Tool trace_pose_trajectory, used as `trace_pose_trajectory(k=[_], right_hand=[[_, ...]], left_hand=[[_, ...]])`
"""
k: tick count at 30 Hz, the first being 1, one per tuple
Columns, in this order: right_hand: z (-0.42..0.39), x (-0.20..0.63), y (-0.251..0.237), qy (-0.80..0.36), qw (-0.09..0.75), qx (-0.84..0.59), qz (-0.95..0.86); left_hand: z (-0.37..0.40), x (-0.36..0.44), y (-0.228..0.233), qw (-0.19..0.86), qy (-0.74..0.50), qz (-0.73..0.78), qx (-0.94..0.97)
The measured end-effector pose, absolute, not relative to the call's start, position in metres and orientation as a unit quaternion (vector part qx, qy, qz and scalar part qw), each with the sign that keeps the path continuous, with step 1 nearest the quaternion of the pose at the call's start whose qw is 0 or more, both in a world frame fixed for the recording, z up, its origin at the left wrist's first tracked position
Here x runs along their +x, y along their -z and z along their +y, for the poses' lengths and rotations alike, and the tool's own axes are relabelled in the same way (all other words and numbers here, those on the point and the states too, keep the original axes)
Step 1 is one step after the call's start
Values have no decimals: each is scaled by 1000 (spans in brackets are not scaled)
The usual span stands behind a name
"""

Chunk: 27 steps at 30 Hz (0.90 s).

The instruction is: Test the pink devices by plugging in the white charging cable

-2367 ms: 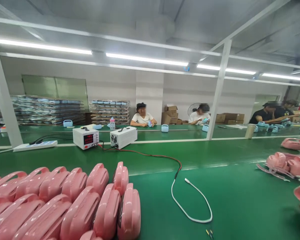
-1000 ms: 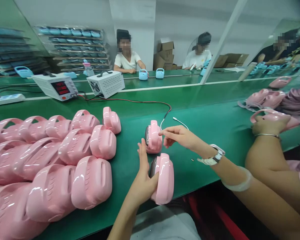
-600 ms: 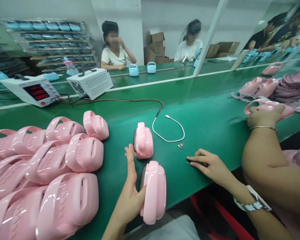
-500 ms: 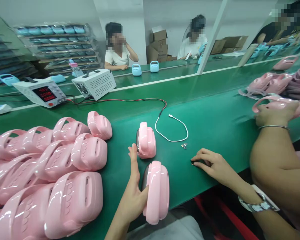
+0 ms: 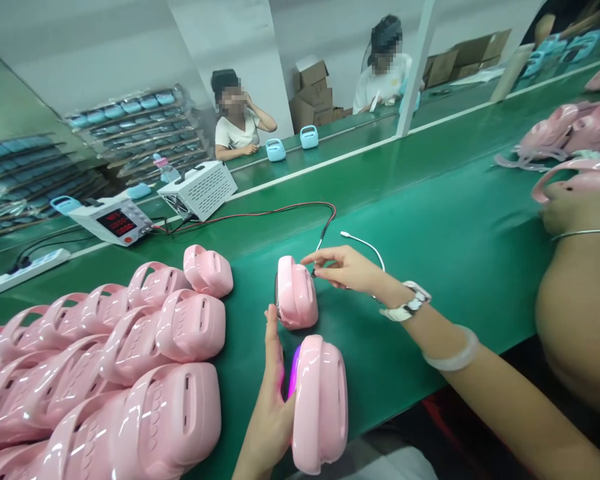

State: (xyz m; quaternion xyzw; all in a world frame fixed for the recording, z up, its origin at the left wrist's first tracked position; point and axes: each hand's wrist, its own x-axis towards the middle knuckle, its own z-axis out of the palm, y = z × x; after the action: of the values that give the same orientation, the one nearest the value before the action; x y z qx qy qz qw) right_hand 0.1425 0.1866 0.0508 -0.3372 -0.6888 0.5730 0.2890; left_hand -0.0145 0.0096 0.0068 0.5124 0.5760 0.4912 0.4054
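My left hand (image 5: 273, 407) has its fingers stretched upward beside a glossy pink handled device (image 5: 325, 407), thumb against its edge. Purple light glows from that device's face, on the palm side. A second pink handled device (image 5: 297, 293) stands just beyond, close to my left fingertips. At its right side, my right hand (image 5: 347, 267) pinches a small dark piece (image 5: 314, 273), too small to name. My index fingertip reaches the upper part of this second device; whether the piece touches it I cannot tell. A white cable (image 5: 365, 241) lies partly hidden behind my right hand.
Rows of pink handled devices (image 5: 145, 400) fill the left side. Behind them stand a power supply with red digits (image 5: 115, 223) and a white vented box (image 5: 200, 190). A co-worker's arm (image 5: 580, 287) is at the right, near more pink parts (image 5: 555, 130). People sit across the bench.
My right hand has moved left and forward to the farther pink device, carrying the small dark piece. Purple light has come on at the nearer device. The camera view has tilted.
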Motion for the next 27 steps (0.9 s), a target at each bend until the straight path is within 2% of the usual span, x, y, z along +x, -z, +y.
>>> trace_pose_trajectory(k=[4, 9, 12, 15, 19, 23, 27], right_hand=[[187, 124, -34, -627, 348, -356, -600], [180, 128, -16, -658, 362, -341, -566], [181, 130, -16, -662, 343, -349, -567], [182, 130, -17, -660, 330, -360, -571], [179, 128, -17, -661, 342, -352, -567], [176, 128, -17, -648, 348, -349, -581], [174, 129, -15, -618, 361, -335, -612]], left_hand=[[20, -18, 11, 378, -518, 578, 505], [34, -27, 28, 397, -526, 640, 395], [31, -28, 17, 409, -546, 624, 382], [37, -25, -4, 399, -621, 580, 345], [83, -27, -19, 369, -709, 545, 253], [128, -38, -10, 472, -663, 490, 313], [138, -43, 2, 475, -643, 490, 349]])
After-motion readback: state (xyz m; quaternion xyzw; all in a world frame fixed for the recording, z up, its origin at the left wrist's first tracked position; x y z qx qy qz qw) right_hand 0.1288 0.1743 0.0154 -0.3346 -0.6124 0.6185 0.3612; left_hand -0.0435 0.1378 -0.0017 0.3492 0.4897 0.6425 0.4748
